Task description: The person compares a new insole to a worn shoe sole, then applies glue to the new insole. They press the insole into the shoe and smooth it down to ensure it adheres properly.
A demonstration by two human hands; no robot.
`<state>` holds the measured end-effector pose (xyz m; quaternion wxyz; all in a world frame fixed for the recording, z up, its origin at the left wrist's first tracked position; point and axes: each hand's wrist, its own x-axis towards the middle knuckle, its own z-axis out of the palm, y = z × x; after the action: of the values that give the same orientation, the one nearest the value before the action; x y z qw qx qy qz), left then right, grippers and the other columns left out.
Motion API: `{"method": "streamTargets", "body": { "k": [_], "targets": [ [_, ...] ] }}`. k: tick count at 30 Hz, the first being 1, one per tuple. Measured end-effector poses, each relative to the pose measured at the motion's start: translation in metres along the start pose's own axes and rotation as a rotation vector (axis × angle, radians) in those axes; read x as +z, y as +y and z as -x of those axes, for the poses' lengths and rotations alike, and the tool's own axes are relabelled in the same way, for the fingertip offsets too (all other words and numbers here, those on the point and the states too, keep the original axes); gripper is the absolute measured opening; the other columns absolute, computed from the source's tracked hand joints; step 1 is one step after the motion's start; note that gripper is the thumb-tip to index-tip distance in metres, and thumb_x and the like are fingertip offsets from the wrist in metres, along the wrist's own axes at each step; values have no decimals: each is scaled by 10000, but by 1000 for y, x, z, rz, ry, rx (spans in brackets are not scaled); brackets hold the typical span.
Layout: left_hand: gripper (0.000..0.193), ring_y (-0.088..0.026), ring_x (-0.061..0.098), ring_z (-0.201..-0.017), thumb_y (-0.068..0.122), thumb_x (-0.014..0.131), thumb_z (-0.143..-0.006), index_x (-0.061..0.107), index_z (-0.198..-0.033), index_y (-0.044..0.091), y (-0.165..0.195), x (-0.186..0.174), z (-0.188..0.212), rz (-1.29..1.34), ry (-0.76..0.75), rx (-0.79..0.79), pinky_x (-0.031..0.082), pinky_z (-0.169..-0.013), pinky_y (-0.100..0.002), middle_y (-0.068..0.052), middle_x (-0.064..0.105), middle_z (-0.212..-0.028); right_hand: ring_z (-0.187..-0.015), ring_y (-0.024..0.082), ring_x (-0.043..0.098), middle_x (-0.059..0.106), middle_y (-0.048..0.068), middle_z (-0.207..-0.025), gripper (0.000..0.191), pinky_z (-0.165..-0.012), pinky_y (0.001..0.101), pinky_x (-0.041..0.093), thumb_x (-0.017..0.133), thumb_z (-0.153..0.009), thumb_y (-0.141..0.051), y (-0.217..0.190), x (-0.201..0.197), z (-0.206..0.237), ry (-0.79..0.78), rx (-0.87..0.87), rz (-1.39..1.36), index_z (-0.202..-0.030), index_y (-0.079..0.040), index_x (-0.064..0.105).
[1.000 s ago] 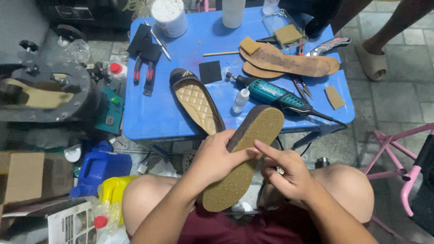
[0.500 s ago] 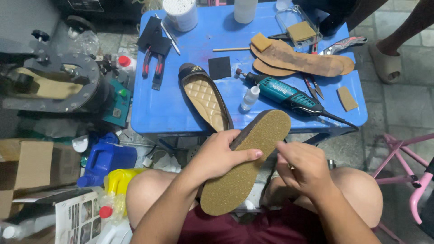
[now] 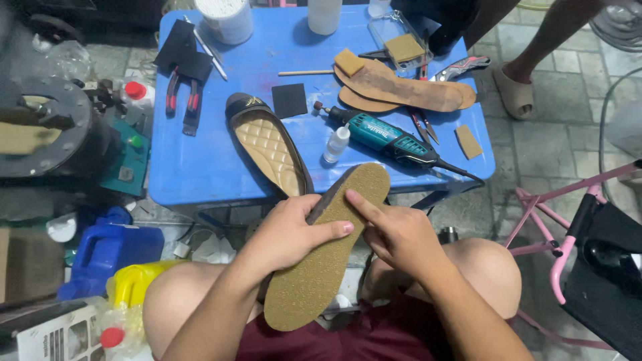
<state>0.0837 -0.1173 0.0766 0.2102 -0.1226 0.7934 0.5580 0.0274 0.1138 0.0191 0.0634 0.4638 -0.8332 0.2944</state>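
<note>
I sit with bare knees in front of a low blue table point(image 3: 200, 167). My left hand point(image 3: 292, 232) grips a tan cork-like shoe sole point(image 3: 321, 267) by its edge, holding it tilted over my lap. My right hand point(image 3: 394, 234) rests against the sole's upper side, its index finger pressing on the speckled surface near the toe end. Just beyond the sole, a black flat shoe point(image 3: 266, 142) with a quilted beige insole lies on the table.
On the table lie a teal rotary tool point(image 3: 386, 138), a small white glue bottle point(image 3: 336, 144), brown leather sole pieces point(image 3: 401, 87), red-handled pliers point(image 3: 182, 100) and a white tub point(image 3: 226, 17). Blue and yellow jugs point(image 3: 110, 257) stand left; a pink folding chair point(image 3: 588, 254) right. Another person's sandalled foot point(image 3: 516, 90) is behind.
My head has shifted, so the table sits a little lower in view. My right index finger has moved up the sole toward its toe end. My left hand keeps its grip.
</note>
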Motion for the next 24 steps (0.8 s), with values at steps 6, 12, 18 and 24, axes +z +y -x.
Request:
{"method": "streamTargets", "body": {
  "k": [6, 12, 18, 24],
  "targets": [
    [539, -178, 778, -732, 445, 799, -745, 753, -1104, 45, 1, -1, 4, 4, 16, 61, 598, -671, -326, -98, 803, -829, -609, 303, 648, 630, 103, -703, 869, -597, 420, 521, 724, -742, -88, -3, 6, -1, -85, 33, -157, -1552, -198, 429],
    [545, -165, 774, -741, 432, 812, -735, 745, -1123, 54, 4, -1, 6, -5, -6, 40, 597, -677, -317, -94, 804, -841, -606, 313, 663, 637, 135, -703, 860, -595, 409, 530, 723, -734, -75, 5, 7, 4, -131, 83, -287, -1543, -166, 443],
    [548, -148, 766, -768, 424, 829, -738, 747, -1133, 54, 0, 5, 2, 68, 43, 112, 602, -692, -310, -78, 812, -877, -845, 253, 725, 719, 138, -1042, 702, -773, 321, 577, 657, -836, -27, 16, 6, 18, 100, 35, -431, -1518, -103, 509],
    [481, -277, 761, -771, 412, 836, -743, 704, -1028, 48, -2, 36, -7, -112, 242, 266, 580, -680, -384, -120, 780, -838, -1262, 229, 547, 465, 132, -1454, 588, -1046, 356, 507, 633, -985, -66, 15, 19, 29, 427, 164, -846, -1536, -80, 428]
  ]
}}
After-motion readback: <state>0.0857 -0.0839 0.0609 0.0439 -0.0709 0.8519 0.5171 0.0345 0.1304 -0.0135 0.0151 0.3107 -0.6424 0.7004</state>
